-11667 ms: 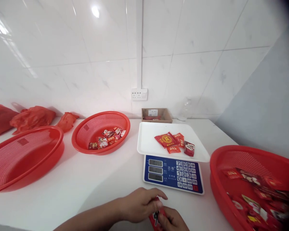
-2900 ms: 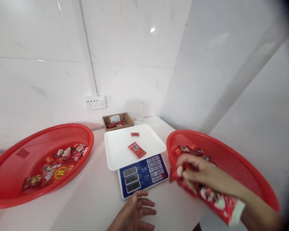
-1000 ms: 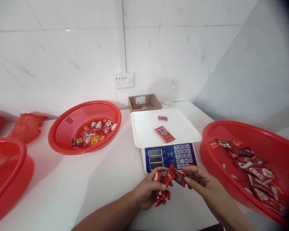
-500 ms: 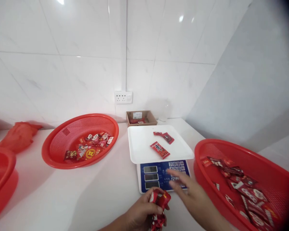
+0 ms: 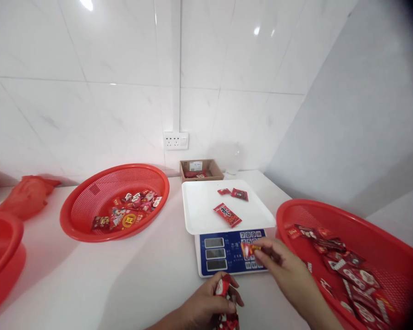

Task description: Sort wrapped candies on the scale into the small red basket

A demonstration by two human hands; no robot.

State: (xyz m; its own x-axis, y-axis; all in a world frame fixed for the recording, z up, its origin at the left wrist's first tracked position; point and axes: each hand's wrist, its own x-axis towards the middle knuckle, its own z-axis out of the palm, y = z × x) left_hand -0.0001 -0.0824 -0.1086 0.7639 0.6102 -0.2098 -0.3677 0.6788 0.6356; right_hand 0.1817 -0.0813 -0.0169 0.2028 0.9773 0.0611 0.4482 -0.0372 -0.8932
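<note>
Above the blue keypad of the electronic scale [image 5: 216,255]: right hand [image 5: 285,271], thumb and forefinger pinching one small red sweet packet [image 5: 249,250]. At the lower edge: left hand [image 5: 206,309], fingers curled round a bunch of red packets [image 5: 224,289]. On the white weighing pan [image 5: 199,211]: three loose packets [image 5: 227,215]. Just right: red mesh basket [image 5: 392,250], holding more packets.

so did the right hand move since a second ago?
Yes. The right hand went forward, from in front of the scale to over its keypad.
</note>
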